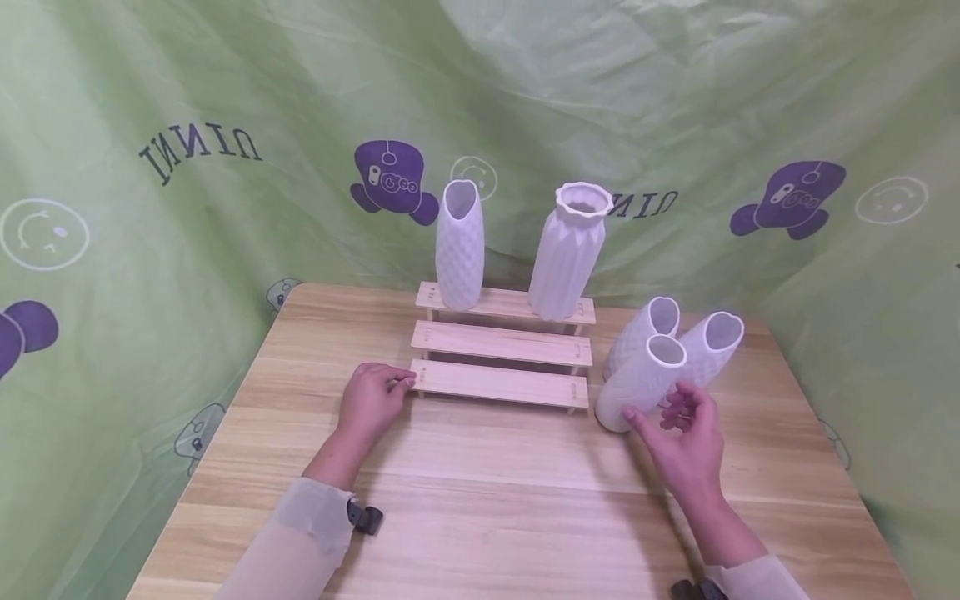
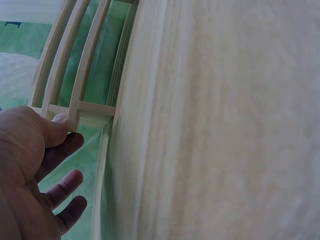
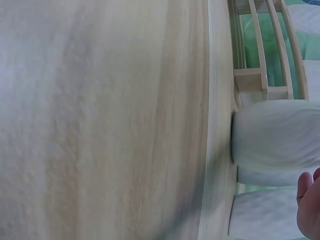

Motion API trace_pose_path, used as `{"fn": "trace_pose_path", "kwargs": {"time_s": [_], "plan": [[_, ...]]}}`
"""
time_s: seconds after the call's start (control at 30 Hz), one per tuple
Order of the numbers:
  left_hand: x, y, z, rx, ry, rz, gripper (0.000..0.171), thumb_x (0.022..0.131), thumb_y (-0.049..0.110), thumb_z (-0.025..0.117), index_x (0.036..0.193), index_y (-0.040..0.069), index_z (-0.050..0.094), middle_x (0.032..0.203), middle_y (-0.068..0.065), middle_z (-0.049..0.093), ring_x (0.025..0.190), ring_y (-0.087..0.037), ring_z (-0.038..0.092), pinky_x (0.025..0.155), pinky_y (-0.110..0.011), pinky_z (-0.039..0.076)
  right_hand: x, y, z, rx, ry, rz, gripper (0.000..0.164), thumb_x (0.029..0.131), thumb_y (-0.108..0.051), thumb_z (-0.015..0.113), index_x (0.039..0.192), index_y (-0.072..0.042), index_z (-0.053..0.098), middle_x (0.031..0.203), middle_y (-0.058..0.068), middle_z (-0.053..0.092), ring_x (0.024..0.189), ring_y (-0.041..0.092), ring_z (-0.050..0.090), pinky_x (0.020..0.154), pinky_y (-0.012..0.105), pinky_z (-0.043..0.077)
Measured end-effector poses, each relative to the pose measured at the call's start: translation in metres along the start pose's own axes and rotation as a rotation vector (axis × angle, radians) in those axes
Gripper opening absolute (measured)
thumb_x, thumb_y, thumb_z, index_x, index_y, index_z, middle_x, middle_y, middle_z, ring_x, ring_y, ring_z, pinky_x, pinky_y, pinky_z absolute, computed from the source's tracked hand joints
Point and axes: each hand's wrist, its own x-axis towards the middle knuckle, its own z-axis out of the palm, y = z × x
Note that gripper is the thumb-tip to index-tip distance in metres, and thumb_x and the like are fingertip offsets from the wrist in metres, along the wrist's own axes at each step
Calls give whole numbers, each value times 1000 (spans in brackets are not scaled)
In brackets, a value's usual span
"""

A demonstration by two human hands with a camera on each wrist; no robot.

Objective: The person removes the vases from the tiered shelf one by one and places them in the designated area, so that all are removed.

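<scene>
Three vases [image 1: 654, 377] are set right of the rack [image 1: 501, 343], which is pinched by the left hand [image 1: 371, 402]. For an apparent grasp, the nearest vase [image 1: 636, 390] must be enclosed by the loosely spread right hand [image 1: 687, 443].

Green printed cloth [image 1: 300, 92], left: upside-down purple lettering [image 1: 198, 141], apparently "UINNI".
Cloth, right: similar lettering, partly hidden.
Pale wooden three-tier rack [image 1: 501, 384]: end marks [image 1: 574, 390], illegible.

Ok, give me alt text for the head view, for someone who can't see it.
A person's left hand pinches the lowest tier of a three-tier wooden stand, while their right hand is at the front white vase of three on the table. A diamond-patterned vase and a fluted vase stand on the top tier.
</scene>
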Motion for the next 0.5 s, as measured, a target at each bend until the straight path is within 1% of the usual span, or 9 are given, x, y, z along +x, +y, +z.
{"fn": "trace_pose_path", "kwargs": {"time_s": [0.17,0.23,0.33,0.43,0.5], "plan": [[0,0,-1,1,-7,-4,12,96,20,76,103,12,82,105,-6,79,118,-32,61,105,-49,48,-5,-11,2,52,37,-23,79,69,4,94,135,6,49,103,4,55,84,20,54,71,12,49],[0,1,-1,3,-11,-6,13,96,20,76,103,12,82,106,-6,79,118,-32,61,105,-50,48,-8,-20,2,69,49,-61,77,69,9,92,132,10,49,100,5,54,82,22,53,69,12,49],[0,1,-1,5,-15,-17,13,95,20,77,104,13,82,107,-6,78,119,-31,61,105,-49,48,-13,-35,2,89,64,-140,71,68,14,89,126,16,48,94,6,53,76,24,51,64,13,47],[0,2,-2,10,-15,-20,12,95,20,77,103,12,82,106,-6,79,118,-31,61,105,-48,48,-17,-46,3,129,74,-213,65,67,17,87,120,19,49,88,4,53,72,19,51,61,12,46],[-1,2,-2,15,-15,-22,12,95,20,76,102,13,83,106,-6,79,118,-31,61,105,-48,48,-19,-49,4,156,76,-236,62,66,19,86,117,20,50,86,4,53,70,17,51,60,11,46]]}}
